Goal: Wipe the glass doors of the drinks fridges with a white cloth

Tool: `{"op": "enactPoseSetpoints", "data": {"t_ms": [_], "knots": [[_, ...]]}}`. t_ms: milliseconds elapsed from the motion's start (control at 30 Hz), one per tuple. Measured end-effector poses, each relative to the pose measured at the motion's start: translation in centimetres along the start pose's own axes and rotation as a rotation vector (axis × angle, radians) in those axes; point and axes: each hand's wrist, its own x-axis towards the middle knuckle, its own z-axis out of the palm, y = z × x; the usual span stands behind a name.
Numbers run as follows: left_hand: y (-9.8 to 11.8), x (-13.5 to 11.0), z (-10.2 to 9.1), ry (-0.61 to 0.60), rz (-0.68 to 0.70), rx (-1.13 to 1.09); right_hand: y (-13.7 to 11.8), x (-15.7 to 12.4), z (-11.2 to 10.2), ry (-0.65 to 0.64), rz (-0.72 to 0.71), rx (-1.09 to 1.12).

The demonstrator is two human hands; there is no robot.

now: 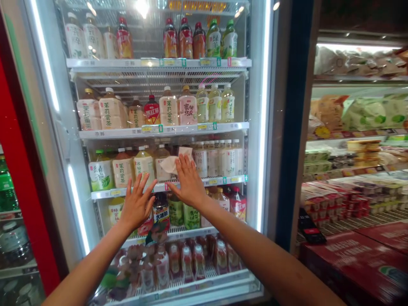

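A glass cooler door [255, 93] stands in front of me, with bottled drinks behind it. My right hand [188, 178] reaches up from the lower right, its fingers stretched over a white tissue [168, 164] and pinning it to the glass. Part of the tissue sticks out above and to the left of the fingers. To the left and a little lower, my left hand [137, 203] lies against the glass with its fingers spread and nothing in it. Behind the hands, tea bottles [145, 163] line the third shelf.
Several bottle rows fill the cooler, down to small bottles [186, 261] at the bottom. A red frame [19, 140] borders the left side. On the right are a shelf of packaged food [341, 157] and dark red boxes [360, 263].
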Motion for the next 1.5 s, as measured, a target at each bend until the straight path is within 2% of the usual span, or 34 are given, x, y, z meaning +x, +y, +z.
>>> {"op": "enactPoseSetpoints", "data": {"t_ms": [33, 100, 233, 300, 333, 400, 467, 533, 667, 733, 800, 900, 967, 1033, 1167, 1233, 1300, 1433, 1500], "knots": [[0.1, -0.3, 0.2, 0.010, -0.018, -0.011, -0.2, 0.4, 0.1, 0.011, 0.006, 0.003], [0.7, -1.5, 0.6, 0.020, -0.047, -0.037, -1.2, -1.5, 1.2, 0.001, 0.001, 0.008], [2.8, -6.7, 2.2, 0.043, -0.146, -0.078, -5.2, -11.3, 5.1, -0.098, -0.046, 0.028], [3.8, -9.7, 3.2, 0.030, -0.177, -0.092, -6.8, -14.3, 6.3, -0.134, -0.021, 0.044], [4.1, -11.0, 3.6, 0.014, -0.181, -0.096, -7.4, -14.6, 6.5, -0.143, -0.004, 0.054], [4.6, -12.9, 4.3, -0.022, -0.183, -0.097, -8.0, -13.4, 6.3, -0.136, 0.024, 0.080], [4.8, -13.8, 4.6, -0.050, -0.198, -0.092, -8.1, -11.7, 5.8, -0.108, 0.053, 0.111], [5.0, -14.3, 4.7, -0.079, -0.217, -0.088, -8.1, -11.7, 5.7, -0.092, 0.107, 0.135], [5.7, -15.0, 4.8, -0.117, -0.244, -0.071, -9.3, -17.6, 7.2, -0.104, 0.157, 0.149], [6.1, -15.6, 5.0, -0.123, -0.247, -0.056, -10.2, -19.4, 7.8, -0.091, 0.153, 0.164], [6.4, -16.1, 5.1, -0.129, -0.252, -0.042, -10.8, -18.2, 7.6, -0.079, 0.188, 0.186], [6.6, -16.3, 5.0, -0.142, -0.257, -0.033, -10.8, -13.0, 6.4, -0.052, 0.243, 0.204], [6.7, -16.3, 4.8, -0.155, -0.260, -0.036, -10.4, -10.9, 5.9, -0.028, 0.235, 0.196], [6.9, -16.2, 4.8, -0.162, -0.270, -0.040, -10.2, -11.9, 6.3, -0.033, 0.216, 0.172], [7.6, -16.4, 5.3, -0.133, -0.313, -0.042, -11.0, -19.5, 8.2, -0.030, 0.201, 0.093], [8.0, -16.4, 5.7, -0.115, -0.333, -0.054, -11.4, -21.0, 8.5, -0.011, 0.221, 0.077], [8.2, -16.5, 6.0, -0.108, -0.338, -0.067, -11.3, -19.1, 8.0, -0.027, 0.228, 0.108], [8.1, -16.5, 5.9, -0.125, -0.336, -0.076, -10.0, -12.0, 5.8, -0.081, 0.227, 0.160], [8.1, -16.5, 5.8, -0.140, -0.346, -0.077, -9.5, -11.4, 5.6, -0.082, 0.223, 0.151]]}}
